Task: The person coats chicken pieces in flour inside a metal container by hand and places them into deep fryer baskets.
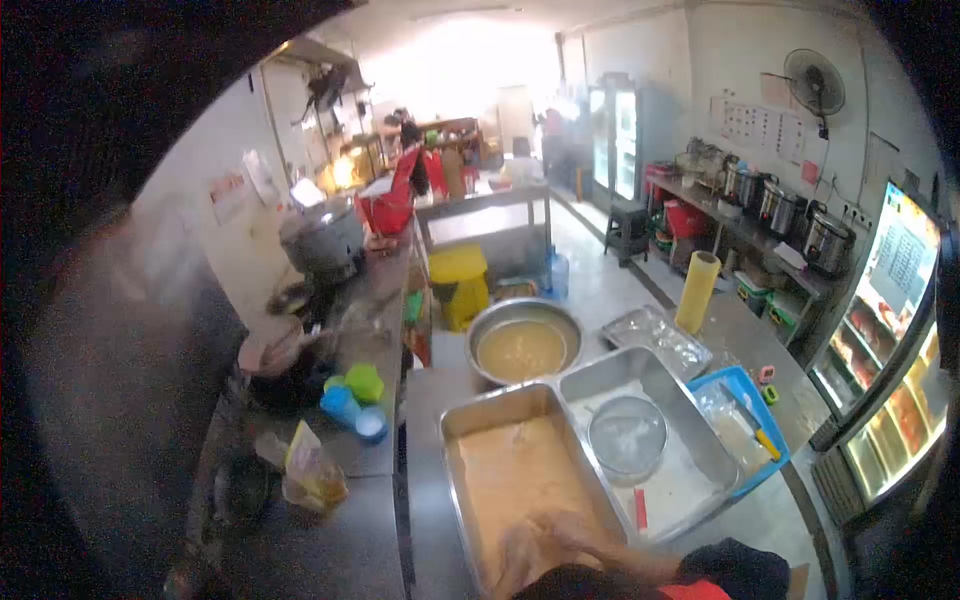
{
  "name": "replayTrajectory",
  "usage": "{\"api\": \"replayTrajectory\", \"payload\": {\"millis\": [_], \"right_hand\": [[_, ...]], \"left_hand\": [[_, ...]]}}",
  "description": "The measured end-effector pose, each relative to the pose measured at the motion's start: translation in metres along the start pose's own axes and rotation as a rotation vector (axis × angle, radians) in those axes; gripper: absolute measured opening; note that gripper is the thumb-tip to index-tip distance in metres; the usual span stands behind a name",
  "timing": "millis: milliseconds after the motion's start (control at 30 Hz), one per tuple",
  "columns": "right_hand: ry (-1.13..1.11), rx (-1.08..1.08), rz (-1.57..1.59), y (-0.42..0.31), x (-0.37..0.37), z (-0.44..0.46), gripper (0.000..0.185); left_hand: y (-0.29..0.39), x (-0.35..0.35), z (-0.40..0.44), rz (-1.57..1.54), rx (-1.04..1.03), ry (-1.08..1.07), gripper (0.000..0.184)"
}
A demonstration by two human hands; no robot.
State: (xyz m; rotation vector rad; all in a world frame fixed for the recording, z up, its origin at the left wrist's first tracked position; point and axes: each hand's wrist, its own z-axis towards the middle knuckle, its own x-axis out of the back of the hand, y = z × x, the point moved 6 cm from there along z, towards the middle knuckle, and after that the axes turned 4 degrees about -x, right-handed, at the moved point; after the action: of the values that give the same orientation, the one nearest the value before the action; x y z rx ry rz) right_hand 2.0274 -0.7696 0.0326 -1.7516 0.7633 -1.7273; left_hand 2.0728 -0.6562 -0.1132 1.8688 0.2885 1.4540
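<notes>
A deep steel tray [449,470] holds a pale orange, batter-like layer [515,460]. Over its near end my left hand [521,553] and my right hand [573,532] are close together. Both look closed, fingers curled inward, around something pale that I cannot make out. To the right stands a second steel tray [700,440], dusted with white powder. A round mesh sieve [627,437] and a red-handled tool [641,508] lie in it. Behind the trays sits a steel bowl [478,325] of cloudy yellowish liquid.
A blue tray [772,410] with a yellow-handled tool [767,444] borders the powdered tray. A wrap roll [697,292] stands behind. On the left counter are a plastic bag [313,470], a blue container [341,404] and a large pot [325,235]. A yellow bin [459,288] stands beyond the bowl.
</notes>
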Motion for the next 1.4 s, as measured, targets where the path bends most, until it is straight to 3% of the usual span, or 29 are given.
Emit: {"api": "replayTrajectory", "payload": {"millis": [100,233,300,400,500,633,667,700,767,800,867,933,1000,1033,1067,1100,1133,1200,1267,1333,1400], "right_hand": [[-0.197,-0.101,-0.025,-0.025,0.007,0.0,0.032],[-0.132,-0.032,-0.236,-0.003,-0.006,0.003,0.03],[-0.037,0.084,-0.234,0.057,-0.05,0.021,0.03],[-0.095,-0.197,-0.143,0.026,-0.003,0.007,0.03],[-0.024,-0.284,0.161,0.087,-0.029,0.007,0.032],[0.058,-0.305,0.216,0.095,-0.003,0.001,0.031],[0.108,-0.112,0.009,0.087,-0.011,0.012,0.03],[0.101,-0.138,0.049,0.092,-0.016,0.008,0.03],[0.081,-0.203,0.126,0.017,0.038,-0.005,0.03],[0.136,-0.164,0.413,0.049,0.017,-0.007,0.032],[-0.174,-0.509,0.18,0.027,0.053,-0.005,0.035],[-0.087,-0.293,0.795,0.037,0.071,0.002,0.037],[0.044,-0.114,0.99,0.059,0.089,0.027,0.031],[-0.012,-0.092,0.997,0.075,0.104,0.05,0.025],[-0.005,-0.314,0.631,0.072,0.136,0.081,0.027],[0.158,0.001,0.881,0.068,0.163,0.107,0.031],[0.11,-0.127,0.675,0.045,0.198,0.136,0.028],[0.267,0.136,0.909,0.058,0.225,0.209,0.023],[0.216,0.105,0.534,0.008,0.266,0.246,0.029],[0.241,-0.177,0.304,0.02,0.265,0.298,0.038],[0.181,-0.14,-0.057,0.06,0.241,0.364,0.039]], "left_hand": [[0.002,0.005,0.002,0.013,0.015,-0.034,0.034],[0.007,0.01,0.01,0.019,0.021,-0.065,0.037],[0.005,0.012,0.015,0.031,0.019,-0.067,0.039],[0.004,0.016,0.016,0.024,0.016,-0.086,0.042],[0.004,0.02,0.016,0.032,0.01,-0.088,0.046],[0.004,0.019,0.006,0.024,0.002,-0.11,0.051],[0.003,0.019,0.002,0.017,-0.004,-0.108,0.052],[0.003,0.017,-0.002,0.013,-0.007,-0.115,0.054],[0.003,0.015,-0.008,0.003,-0.018,-0.133,0.056],[0.004,0.016,-0.013,-0.002,-0.024,-0.147,0.058],[0.006,0.02,-0.016,-0.002,-0.033,-0.172,0.06],[0.012,0.031,-0.011,0.005,-0.038,-0.196,0.063],[0.023,0.043,-0.017,0.008,-0.011,-0.238,0.066],[0.031,0.045,-0.015,0.012,0.001,-0.264,0.067],[0.038,0.05,-0.017,0.027,0.011,-0.289,0.069],[0.047,0.053,-0.02,0.038,0.016,-0.317,0.07],[0.057,0.054,-0.022,0.054,0.022,-0.346,0.072],[0.075,0.057,-0.028,0.093,0.036,-0.391,0.075],[0.088,0.056,-0.032,0.142,0.046,-0.416,0.078],[0.088,0.045,-0.031,0.207,0.009,-0.413,0.082],[0.076,0.031,-0.026,0.285,0.017,-0.421,0.087]]}}
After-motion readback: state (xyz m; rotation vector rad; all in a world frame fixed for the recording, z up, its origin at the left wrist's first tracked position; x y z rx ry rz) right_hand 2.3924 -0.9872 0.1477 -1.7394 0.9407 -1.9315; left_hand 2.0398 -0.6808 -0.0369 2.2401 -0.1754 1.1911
